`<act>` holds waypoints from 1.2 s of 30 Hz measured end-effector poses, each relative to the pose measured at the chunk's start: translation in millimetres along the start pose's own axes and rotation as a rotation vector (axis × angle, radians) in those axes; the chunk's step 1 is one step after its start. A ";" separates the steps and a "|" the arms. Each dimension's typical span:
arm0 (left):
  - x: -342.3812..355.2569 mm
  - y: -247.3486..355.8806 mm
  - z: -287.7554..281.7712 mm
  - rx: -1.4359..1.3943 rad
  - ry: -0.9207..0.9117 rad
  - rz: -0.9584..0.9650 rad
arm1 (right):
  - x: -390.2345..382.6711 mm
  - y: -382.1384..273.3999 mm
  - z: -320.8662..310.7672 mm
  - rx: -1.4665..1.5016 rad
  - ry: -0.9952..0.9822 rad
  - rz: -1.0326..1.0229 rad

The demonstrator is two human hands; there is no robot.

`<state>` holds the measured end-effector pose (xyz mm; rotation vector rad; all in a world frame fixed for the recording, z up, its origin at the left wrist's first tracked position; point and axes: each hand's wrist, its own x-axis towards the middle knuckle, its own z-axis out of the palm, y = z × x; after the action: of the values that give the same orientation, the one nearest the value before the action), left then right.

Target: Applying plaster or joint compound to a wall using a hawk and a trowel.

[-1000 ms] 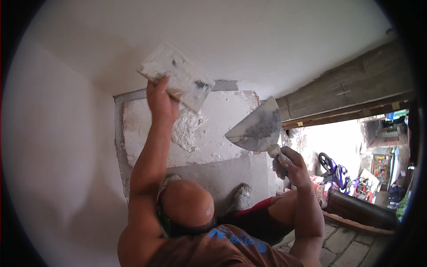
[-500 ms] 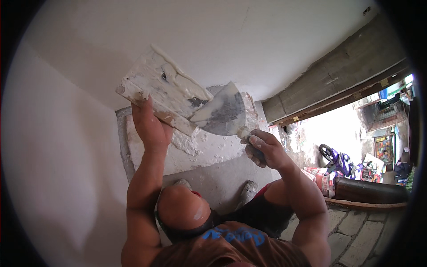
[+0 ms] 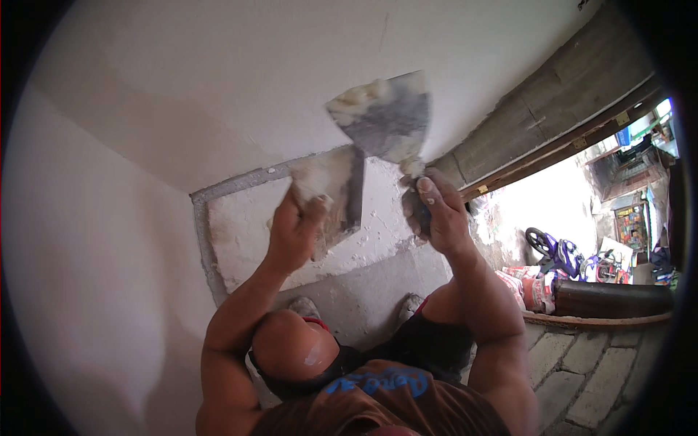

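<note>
My left hand (image 3: 294,229) grips a plaster-covered flat trowel (image 3: 338,196), blurred and tilted on its side over a pale board (image 3: 240,251) smeared with plaster at my feet. My right hand (image 3: 440,218) is closed on the handle of a wide scraper (image 3: 385,116); its blade is raised above and right of the flat trowel, with a creamy lump of plaster along its left part. The two tools look apart, the blade against the white wall behind.
White walls (image 3: 102,240) rise at the left and ahead. A concrete beam (image 3: 531,116) runs along the right above an opening onto a bright outdoor area with a purple two-wheeler (image 3: 560,254), sacks (image 3: 534,291) and a dark rounded object (image 3: 611,298). Paving (image 3: 596,370) lies at lower right.
The scraper has lifted away from the flat trowel, upward, carrying plaster. The flat trowel has turned on its side and come down to the right with my left hand.
</note>
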<state>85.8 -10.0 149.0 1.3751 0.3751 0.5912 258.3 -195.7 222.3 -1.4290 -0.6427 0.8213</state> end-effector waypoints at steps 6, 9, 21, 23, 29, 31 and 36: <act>28.1 33.5 -35.6 -0.438 0.371 -0.182 | 3.0 -3.1 -0.7 -0.850 0.002 -0.504; 17.2 33.7 -49.4 -0.541 0.201 -0.363 | 10.7 4.8 -1.6 -1.236 -0.035 -0.800; 40.5 170.8 -132.1 0.531 1.184 0.777 | 42.4 36.2 -73.3 -1.287 -0.011 -0.481; 69.5 196.1 -125.2 0.697 1.233 0.760 | 44.2 37.5 -76.7 -1.214 -0.072 -0.529; 103.5 225.9 -117.4 0.947 1.167 0.838 | 33.9 32.7 -84.5 -1.176 -0.136 -0.465; 125.9 226.7 -135.7 1.546 0.997 1.088 | 32.5 37.2 -91.7 -1.102 -0.154 -0.452; 162.8 139.6 -149.8 1.867 0.947 0.829 | 31.4 46.2 -93.1 -1.071 -0.226 -0.409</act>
<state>105.9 218.4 274.9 3.0090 1.3429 1.8332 346.8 -227.1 167.8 -2.0374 -1.6441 0.2768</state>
